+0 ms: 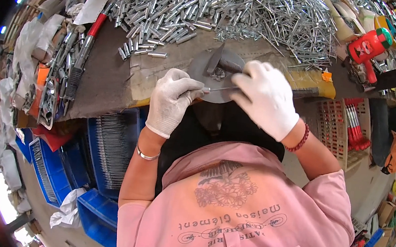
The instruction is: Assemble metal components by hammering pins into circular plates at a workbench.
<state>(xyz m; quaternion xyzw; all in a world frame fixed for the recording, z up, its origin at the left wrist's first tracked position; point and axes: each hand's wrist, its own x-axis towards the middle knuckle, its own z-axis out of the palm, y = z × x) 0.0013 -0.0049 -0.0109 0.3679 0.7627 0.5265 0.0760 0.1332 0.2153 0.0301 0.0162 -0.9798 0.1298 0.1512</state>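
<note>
Many loose metal tubes (167, 10) lie heaped on the table (101, 76), seemingly left to do; your left hand (172, 101) has its grip pinching 1 short tube (206, 90), a thin rod (221, 89) at its end, apparently unfinished; your right hand (265, 96) blurs, grip unclear.

The fingers on your right hand (265, 99) are blurry, so you can't tell if they hold the thin rod (221, 88). Your left hand (172, 102) hides part of the small silver piece (206, 90). The big metal heap (186, 12) runs off the top edge.
</note>
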